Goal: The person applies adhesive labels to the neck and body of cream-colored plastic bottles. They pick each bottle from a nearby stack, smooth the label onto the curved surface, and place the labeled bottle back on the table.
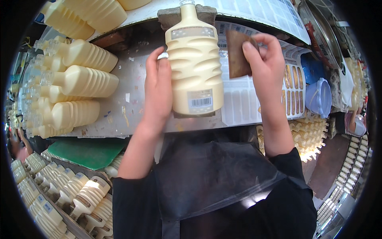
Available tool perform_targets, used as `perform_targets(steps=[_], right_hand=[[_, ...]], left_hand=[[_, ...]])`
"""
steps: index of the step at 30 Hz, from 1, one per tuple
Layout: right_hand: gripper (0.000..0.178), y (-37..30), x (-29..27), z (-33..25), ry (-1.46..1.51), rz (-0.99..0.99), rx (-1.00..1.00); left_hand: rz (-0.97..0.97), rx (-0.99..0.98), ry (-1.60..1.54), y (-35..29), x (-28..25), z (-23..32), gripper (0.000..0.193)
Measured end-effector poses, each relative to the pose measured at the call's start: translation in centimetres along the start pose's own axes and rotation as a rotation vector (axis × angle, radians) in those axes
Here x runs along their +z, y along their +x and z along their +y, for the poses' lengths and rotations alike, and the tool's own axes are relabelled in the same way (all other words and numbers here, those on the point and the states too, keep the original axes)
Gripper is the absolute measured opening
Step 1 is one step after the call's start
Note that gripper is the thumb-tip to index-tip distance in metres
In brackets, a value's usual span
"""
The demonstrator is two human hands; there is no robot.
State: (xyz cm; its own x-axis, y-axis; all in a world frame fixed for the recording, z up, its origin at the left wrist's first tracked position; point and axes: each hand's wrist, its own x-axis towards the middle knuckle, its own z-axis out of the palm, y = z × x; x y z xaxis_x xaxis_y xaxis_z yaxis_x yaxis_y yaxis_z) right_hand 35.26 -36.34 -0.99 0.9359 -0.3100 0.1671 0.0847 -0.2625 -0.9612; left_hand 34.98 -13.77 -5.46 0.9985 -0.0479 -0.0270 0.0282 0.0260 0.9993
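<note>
A cream plastic bottle [195, 71] with a grooved body lies in front of me, its neck pointing away. A clear label strip sits near its shoulder and a barcode label [200, 101] near its base. My left hand [158, 85] holds the bottle along its left side, a white band around one finger. To the right of the bottle, my right hand [266, 59] pinches a flat, brown, roughly square piece [238, 55] between thumb and fingers, apart from the bottle. The bottle's neck rests on a grey padded block [169, 19]. Sheets of labels [240, 99] lie under my right forearm.
Several cream bottles [89, 81] lie stacked on the metal table [131, 107] at left. Gold labels [293, 85] and a pale blue bucket [319, 97] are at right. A green sheet [87, 153] and crates of labelled bottles [75, 187] sit lower left. More bottles [306, 137] stand lower right.
</note>
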Motion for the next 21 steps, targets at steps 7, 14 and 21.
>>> perform_targets(steps=[7, 14, 21], right_hand=[[0.023, -8.2, 0.1, -0.6, -0.267, -0.314, -0.197], [0.023, -7.6, -0.8, 0.0, -0.280, -0.179, 0.000], [0.024, -6.5, 0.3, -2.2, -0.509, -0.280, -0.562]], left_hand=[[0.095, 0.193, 0.234, -4.9, 1.6, -2.5, 0.077], [-0.016, 0.182, 0.084, -5.0, 1.2, -3.1, 0.077], [-0.082, 0.149, 0.014, -5.4, 0.7, -2.8, 0.083]])
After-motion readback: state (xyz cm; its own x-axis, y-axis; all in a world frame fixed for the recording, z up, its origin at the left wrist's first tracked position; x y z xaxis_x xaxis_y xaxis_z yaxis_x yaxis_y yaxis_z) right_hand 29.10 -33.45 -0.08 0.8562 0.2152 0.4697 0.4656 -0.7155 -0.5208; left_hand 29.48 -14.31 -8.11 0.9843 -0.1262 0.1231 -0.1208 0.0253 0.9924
